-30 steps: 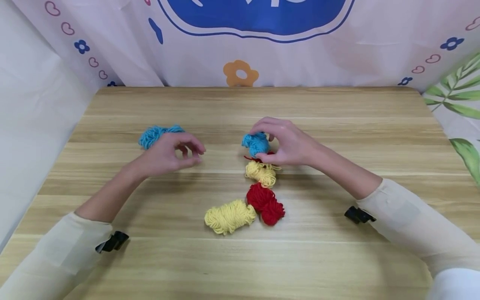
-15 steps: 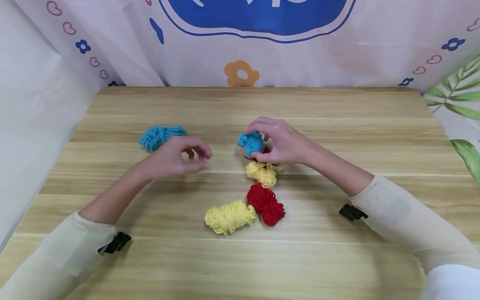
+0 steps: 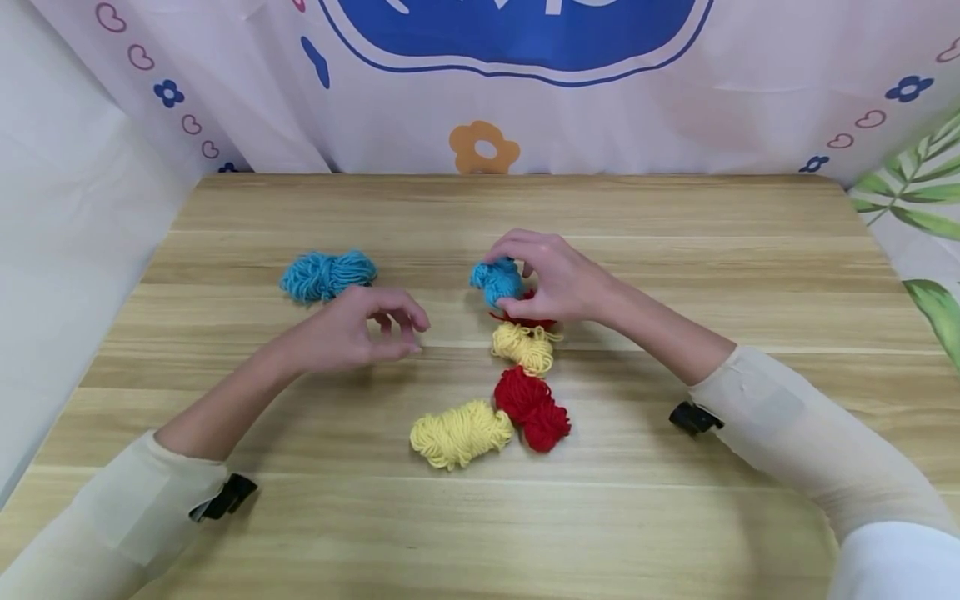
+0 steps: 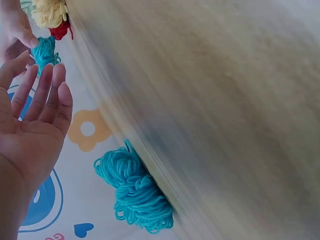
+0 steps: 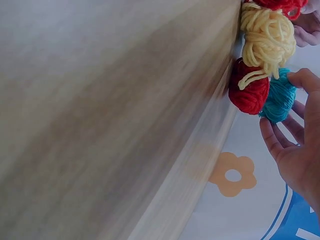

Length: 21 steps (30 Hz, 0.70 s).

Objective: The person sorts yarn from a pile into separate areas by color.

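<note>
My right hand (image 3: 558,279) pinches a small skein of blue yarn (image 3: 501,282) between thumb and fingers, right beside a dark red skein (image 5: 250,90) that it partly covers in the head view. My left hand (image 3: 360,333) holds nothing; its fingers are loosely bent over the table, just in front of another blue skein (image 3: 326,275) tied at its middle. Below the right hand, a small yellow skein (image 3: 525,348) lies against the dark red one. Nearer me, a bright red skein (image 3: 531,408) touches the end of a larger yellow skein (image 3: 460,433).
All the yarn is on a wood-grain table (image 3: 637,517). A white cloth (image 3: 390,125) printed with an orange flower (image 3: 483,147) and a blue sign hangs behind its far edge. A black clip (image 3: 696,418) sits on the right sleeve, another black clip (image 3: 225,497) on the left.
My right hand has shifted left with the small blue skein, baring more of the dark red one. My left hand has moved slightly right and nearer me, uncovering the left blue skein.
</note>
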Available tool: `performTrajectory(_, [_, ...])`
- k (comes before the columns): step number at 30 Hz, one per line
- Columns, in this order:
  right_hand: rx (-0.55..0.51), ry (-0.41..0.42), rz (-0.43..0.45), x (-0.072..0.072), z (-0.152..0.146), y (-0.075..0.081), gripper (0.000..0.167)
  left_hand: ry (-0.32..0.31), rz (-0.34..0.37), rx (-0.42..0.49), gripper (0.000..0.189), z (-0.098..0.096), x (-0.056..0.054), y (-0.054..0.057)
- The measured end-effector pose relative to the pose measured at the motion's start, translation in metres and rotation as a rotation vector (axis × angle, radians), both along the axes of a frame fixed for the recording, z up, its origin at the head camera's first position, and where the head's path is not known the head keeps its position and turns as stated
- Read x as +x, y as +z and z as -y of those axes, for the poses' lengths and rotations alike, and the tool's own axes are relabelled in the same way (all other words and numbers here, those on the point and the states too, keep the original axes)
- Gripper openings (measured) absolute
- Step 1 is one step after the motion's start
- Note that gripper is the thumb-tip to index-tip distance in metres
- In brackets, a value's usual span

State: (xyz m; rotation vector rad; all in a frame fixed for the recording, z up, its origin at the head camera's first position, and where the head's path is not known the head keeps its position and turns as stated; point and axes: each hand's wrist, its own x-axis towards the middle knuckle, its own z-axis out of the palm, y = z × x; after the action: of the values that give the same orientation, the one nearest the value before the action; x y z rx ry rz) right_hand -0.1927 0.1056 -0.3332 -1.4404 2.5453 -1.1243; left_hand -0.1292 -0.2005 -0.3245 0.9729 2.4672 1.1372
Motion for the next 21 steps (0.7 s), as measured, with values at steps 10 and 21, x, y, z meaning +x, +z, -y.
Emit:
performTrajectory(10, [0.014, -0.002, 0.017, -0.006, 0.006, -0.002, 0.041, -0.011, 0.026, 0.003, 0.022, 0.000, 0.008, 0.000])
performTrajectory(21, [0.043, -0.006, 0.036, -0.013, 0.013, -0.003, 0.041, -0.045, 0.089, -0.005, 0.029, -0.004, 0.012, -0.002])
